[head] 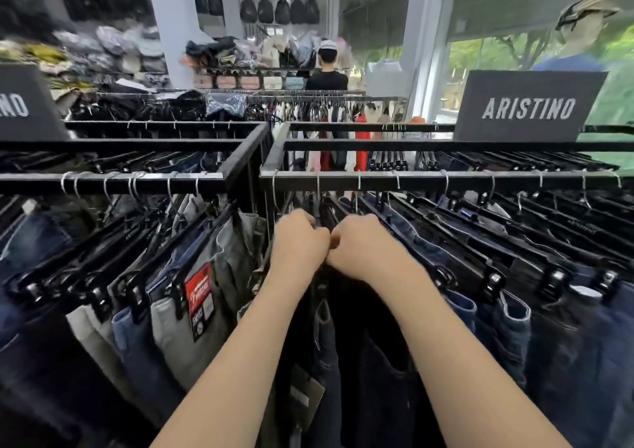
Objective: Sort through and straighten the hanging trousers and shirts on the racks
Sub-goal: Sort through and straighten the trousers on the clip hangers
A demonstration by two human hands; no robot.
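Dark trousers (363,344) hang on a black clip hanger at the left end of the right-hand rack rail (446,180). My left hand (298,241) and my right hand (363,245) sit side by side, knuckles up, fingers curled down over the top of this hanger; the hanger bar itself is hidden under them. More dark jeans (514,259) on black clip hangers fill the rail to the right. On the left rail (113,183) hang grey, beige and blue trousers (192,293), one with a red tag (199,286).
A black "ARISTINO" sign (528,108) stands on the right rack, another sign (24,104) on the left. Further racks of clothes lie behind. A person in black (326,70) stands with their back to me; another person (579,36) is at the far right.
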